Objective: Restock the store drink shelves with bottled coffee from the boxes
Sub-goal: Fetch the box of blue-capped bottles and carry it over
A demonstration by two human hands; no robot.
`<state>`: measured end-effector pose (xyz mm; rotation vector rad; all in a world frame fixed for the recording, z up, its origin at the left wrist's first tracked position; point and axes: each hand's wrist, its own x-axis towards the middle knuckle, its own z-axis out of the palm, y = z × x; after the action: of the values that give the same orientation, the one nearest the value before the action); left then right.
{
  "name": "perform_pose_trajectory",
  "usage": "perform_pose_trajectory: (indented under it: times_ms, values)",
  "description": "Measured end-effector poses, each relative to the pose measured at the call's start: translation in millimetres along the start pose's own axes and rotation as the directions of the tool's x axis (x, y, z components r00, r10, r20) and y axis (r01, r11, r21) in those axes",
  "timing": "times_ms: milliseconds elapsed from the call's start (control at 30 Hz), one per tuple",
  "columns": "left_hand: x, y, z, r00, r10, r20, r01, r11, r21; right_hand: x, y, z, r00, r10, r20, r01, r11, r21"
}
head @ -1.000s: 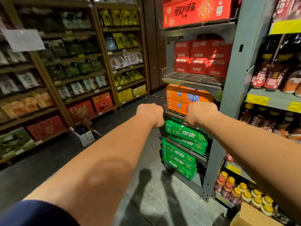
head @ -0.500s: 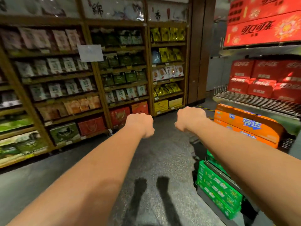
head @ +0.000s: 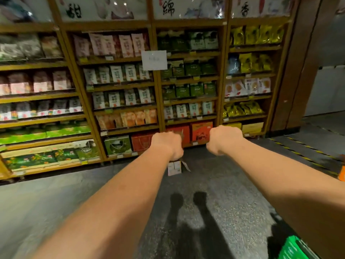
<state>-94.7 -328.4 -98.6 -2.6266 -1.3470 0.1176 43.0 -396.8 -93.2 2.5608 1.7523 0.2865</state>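
Both my arms stretch straight ahead over the aisle floor. My left hand (head: 169,144) is curled into a fist and holds nothing that I can see. My right hand (head: 225,140) is curled the same way, a little to its right, also with nothing visible in it. A small open cardboard box (head: 174,167) stands on the floor just below and beyond my left hand, its contents too small to tell. No coffee bottles show in this view.
Wooden snack shelves (head: 123,107) full of packets fill the wall ahead. Red gift boxes (head: 201,131) sit on the bottom shelf behind my hands. A green drink case (head: 293,249) shows at the bottom right. Yellow-black floor tape (head: 306,152) runs at the right.
My view has swung left, away from the metal drink rack with red, orange and green cases, and now faces the wooden snack shelves. Both fists stay stretched out in front.
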Motion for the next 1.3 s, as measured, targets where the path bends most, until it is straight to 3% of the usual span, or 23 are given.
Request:
perform_pose_trajectory:
  times_ms: [233, 467, 933, 1300]
  values:
    - [64, -24, 14, 0.995, -0.094, 0.031, 0.095, 0.995, -0.029, 91, -7, 17, 0.998, -0.057, 0.025, 0.058, 0.998, -0.027]
    - [120, -82, 44, 0.988, -0.138, 0.076, 0.139, 0.99, -0.012, 166, -57, 38, 0.99, -0.119, 0.072, 0.119, 0.993, 0.007]
    - [238, -231, 71, 0.999, -0.043, 0.033, 0.041, 0.998, 0.057, 312, -176, 55, 0.994, -0.066, 0.081, 0.062, 0.997, 0.054]
    - [333, -266, 101, 0.997, 0.013, 0.081, -0.018, 0.998, 0.059, 390, -197, 79, 0.985, 0.007, 0.175, -0.01, 1.0, 0.019]
